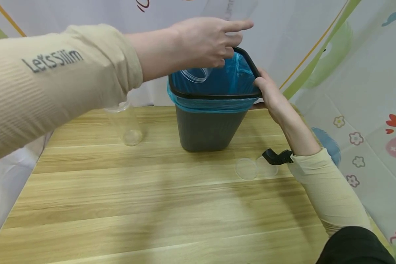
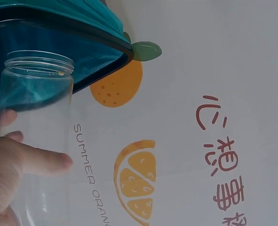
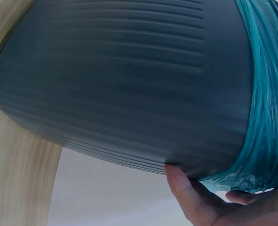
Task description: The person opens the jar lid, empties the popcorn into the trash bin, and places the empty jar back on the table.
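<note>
My left hand [image 1: 206, 44] is raised over a dark grey trash bin [image 1: 209, 130] lined with a blue bag [image 1: 217, 104]. It grips a clear plastic jar [image 2: 37, 94], thumb along the side. The jar's threaded mouth [image 1: 196, 75] points down into the bin opening, and a small yellowish speck sits near its rim. The hand covers most of the jar in the head view. On the bin's right side, my right hand [image 1: 267, 86] holds the top edge, thumb on the black rim [image 1: 214, 96] and fingers low against the wall [image 3: 129, 108].
A second clear jar [image 1: 123, 126] stands on the wooden table [image 1: 118, 205], left of the bin. Two thin clear discs [image 1: 246, 169] lie near the right forearm, one partly behind a black wrist mount [image 1: 277, 157]. A printed curtain [image 1: 349, 110] hangs behind and at the right.
</note>
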A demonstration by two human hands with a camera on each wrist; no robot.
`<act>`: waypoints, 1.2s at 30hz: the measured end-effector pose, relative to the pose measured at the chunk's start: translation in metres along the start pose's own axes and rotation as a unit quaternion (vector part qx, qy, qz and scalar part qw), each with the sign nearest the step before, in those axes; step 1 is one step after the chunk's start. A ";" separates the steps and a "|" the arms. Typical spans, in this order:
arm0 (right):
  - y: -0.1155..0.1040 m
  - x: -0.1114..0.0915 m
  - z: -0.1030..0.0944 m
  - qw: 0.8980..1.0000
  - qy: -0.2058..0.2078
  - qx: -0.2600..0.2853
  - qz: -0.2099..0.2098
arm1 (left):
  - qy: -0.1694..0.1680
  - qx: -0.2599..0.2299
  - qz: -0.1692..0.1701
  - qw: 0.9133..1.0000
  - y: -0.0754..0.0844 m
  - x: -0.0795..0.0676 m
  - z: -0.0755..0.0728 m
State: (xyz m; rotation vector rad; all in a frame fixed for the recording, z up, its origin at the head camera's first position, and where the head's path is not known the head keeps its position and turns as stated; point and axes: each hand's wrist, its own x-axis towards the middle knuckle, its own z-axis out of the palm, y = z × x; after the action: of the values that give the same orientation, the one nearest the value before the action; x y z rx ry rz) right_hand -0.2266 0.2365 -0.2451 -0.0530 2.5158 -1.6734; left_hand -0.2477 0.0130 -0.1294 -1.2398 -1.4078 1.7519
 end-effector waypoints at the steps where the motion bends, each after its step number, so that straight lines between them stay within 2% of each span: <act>1: 0.000 0.000 0.000 1.000 -0.001 0.000 0.001 | 0.002 0.005 0.000 1.000 0.000 0.000 0.000; 7: 0.000 0.000 0.000 1.000 -0.003 0.004 0.001 | -0.002 -0.006 -0.007 1.000 -0.003 0.000 -0.004; 11: 0.000 -0.001 0.001 1.000 -0.003 0.005 -0.005 | -0.032 -0.048 -0.050 0.997 -0.004 -0.003 -0.007; 14: 0.000 0.000 0.002 1.000 -0.003 0.002 -0.007 | -0.048 -0.086 -0.093 0.991 -0.003 -0.007 -0.007; 17: 0.000 0.000 0.002 1.000 -0.002 -0.001 -0.009 | -0.052 -0.113 -0.112 0.986 -0.002 -0.010 -0.006; 29: 0.000 0.000 0.002 1.000 0.003 -0.002 -0.007 | -0.070 -0.151 -0.126 0.978 0.001 -0.016 -0.001; 34: -0.001 -0.001 0.002 1.000 0.000 0.000 -0.007 | -0.038 -0.147 -0.105 0.983 0.002 -0.017 0.000; 36: -0.001 -0.001 0.002 1.000 -0.002 0.001 -0.007 | -0.035 -0.158 -0.110 0.981 0.001 -0.017 0.000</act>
State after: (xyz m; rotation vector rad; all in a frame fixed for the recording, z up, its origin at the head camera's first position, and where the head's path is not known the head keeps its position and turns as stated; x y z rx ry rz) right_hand -0.2251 0.2343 -0.2452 -0.0751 2.5167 -1.6801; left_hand -0.2409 -0.0020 -0.1254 -1.1350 -1.8434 1.4743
